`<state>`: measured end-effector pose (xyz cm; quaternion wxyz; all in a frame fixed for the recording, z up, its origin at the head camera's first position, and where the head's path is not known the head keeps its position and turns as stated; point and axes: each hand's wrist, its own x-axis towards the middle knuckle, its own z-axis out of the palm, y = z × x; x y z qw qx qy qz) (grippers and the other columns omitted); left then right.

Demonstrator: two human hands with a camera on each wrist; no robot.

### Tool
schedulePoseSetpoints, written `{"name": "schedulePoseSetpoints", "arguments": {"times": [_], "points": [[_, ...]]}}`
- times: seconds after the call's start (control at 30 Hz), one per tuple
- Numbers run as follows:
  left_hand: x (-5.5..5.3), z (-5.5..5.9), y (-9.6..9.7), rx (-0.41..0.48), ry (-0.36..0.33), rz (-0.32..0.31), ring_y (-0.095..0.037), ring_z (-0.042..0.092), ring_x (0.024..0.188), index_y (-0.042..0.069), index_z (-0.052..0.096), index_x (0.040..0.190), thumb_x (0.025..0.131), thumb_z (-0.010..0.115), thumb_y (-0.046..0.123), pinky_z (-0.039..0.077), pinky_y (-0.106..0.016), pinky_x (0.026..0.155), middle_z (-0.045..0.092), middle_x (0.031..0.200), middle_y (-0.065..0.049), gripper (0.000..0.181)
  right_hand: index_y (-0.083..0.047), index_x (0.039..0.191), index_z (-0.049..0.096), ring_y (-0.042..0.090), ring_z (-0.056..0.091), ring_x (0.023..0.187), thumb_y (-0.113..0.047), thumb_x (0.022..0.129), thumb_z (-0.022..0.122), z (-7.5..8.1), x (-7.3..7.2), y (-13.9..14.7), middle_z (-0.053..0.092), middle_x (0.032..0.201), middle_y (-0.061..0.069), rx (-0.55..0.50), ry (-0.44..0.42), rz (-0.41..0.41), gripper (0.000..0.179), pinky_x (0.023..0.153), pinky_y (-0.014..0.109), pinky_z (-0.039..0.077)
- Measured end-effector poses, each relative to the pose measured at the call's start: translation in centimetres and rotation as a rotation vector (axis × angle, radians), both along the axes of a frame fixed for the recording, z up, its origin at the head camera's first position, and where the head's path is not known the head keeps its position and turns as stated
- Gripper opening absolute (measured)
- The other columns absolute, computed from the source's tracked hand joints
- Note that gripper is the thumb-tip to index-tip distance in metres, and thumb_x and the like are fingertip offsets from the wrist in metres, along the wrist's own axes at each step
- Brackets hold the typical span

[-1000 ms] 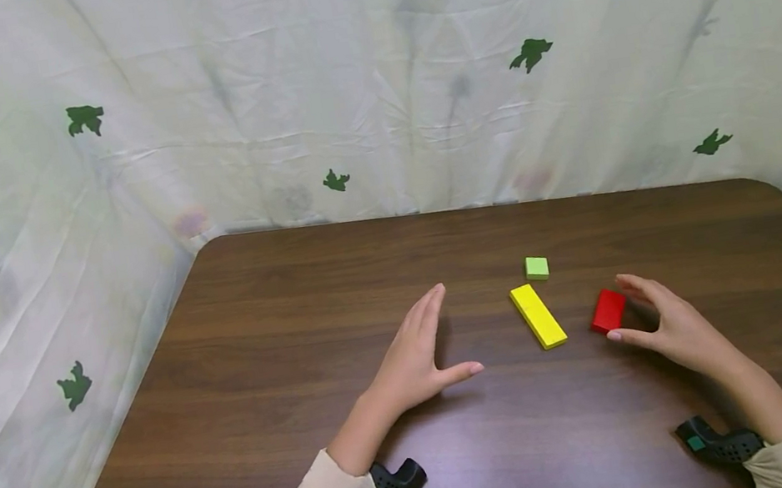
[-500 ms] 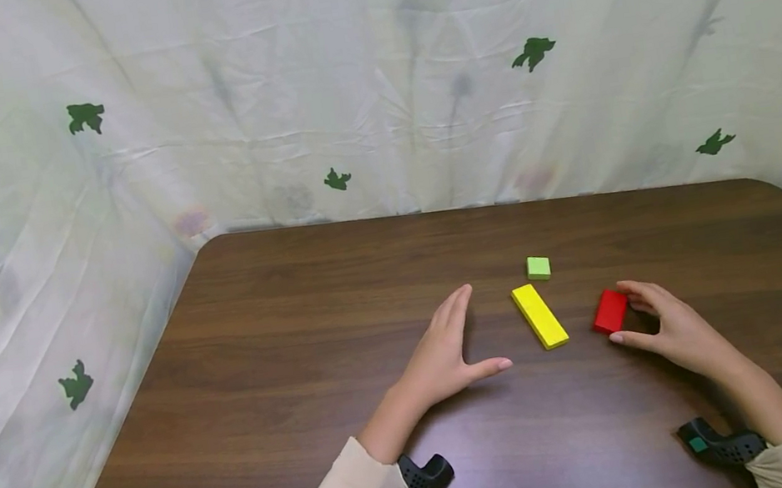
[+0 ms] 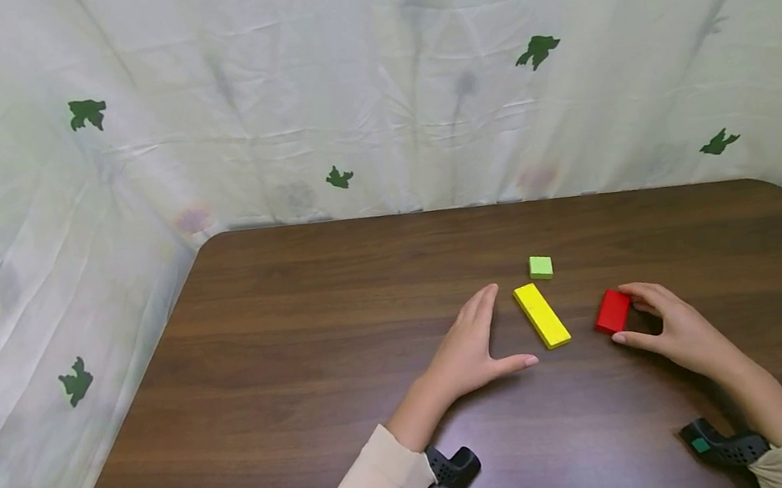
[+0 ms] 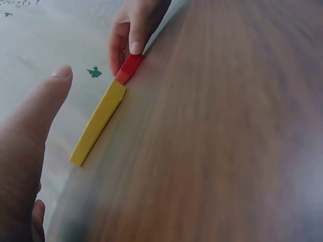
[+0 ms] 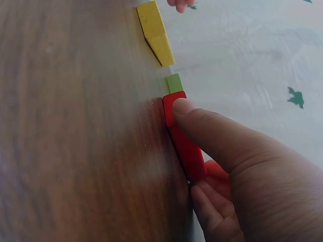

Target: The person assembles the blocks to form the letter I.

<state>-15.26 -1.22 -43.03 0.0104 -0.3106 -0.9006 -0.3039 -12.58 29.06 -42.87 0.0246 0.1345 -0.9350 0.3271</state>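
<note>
Right hand [image 3: 672, 328] pinching red block [image 3: 613, 311], left hand [image 3: 464, 358] near yellow block [image 3: 542, 316] — green block [image 3: 541, 267] beyond

A curtained-off workspace: pale cloth [image 3: 361, 46] (green patches [image 3: 538, 52] and all) behind and beside a wood-grain table [image 3: 262, 347].

red blk [image 3: 612, 311] | yel blk [image 3: 542, 316] | lt-grn blk [image 3: 541, 267] | brn woodgrain tbl [image 3: 298, 334] | grn-motif wht bkdrp [image 3: 373, 69]
</note>
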Motion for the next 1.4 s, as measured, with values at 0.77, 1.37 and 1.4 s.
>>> {"name": "schedulePoseSetpoints", "arguments": {"times": [0.77,1.37,1.4], "points": [[-0.8,-0.6,3.5,-0.114,-0.016,0.075,-0.018,0.026,0.130,0.004,0.020,0.142,0.066,0.062,0.066,0.026,-0.029,0.102,0.026,0.143,-0.007,0.106,0.004,0.124,0.042,0.041,0.049,0.102,-0.029,0.074,0.074,-0.2,0.0,0.0,0.040,0.121,0.022,0.013,0.021,0.004,0.068,0.082,0.049,0.039],[-1.0,-0.6,4.7,-0.181,0.002,0.120,-0.018,0.030,0.127,0.004,0.024,0.140,0.068,0.066,0.059,0.023,-0.028,0.103,0.033,0.139,-0.008,0.100,0.003,0.125,0.041,0.042,0.048,0.103,-0.029,0.075,0.073,0.0,0.1,0.0,0.039,0.123,0.022,0.009,0.001,0.002,0.068,0.083,0.051,0.038],[-1.0,-0.6,4.7,-0.173,0.000,0.122,-0.018,0.030,0.127,0.004,0.025,0.140,0.068,0.067,0.059,0.024,-0.028,0.103,0.033,0.139,-0.008,0.100,0.003,0.126,0.041,0.042,0.048,0.103,-0.029,0.075,0.073,0.0,0.2,0.0,0.039,0.123,0.022,0.009,-0.002,0.002,0.068,0.083,0.051,0.038]]}}
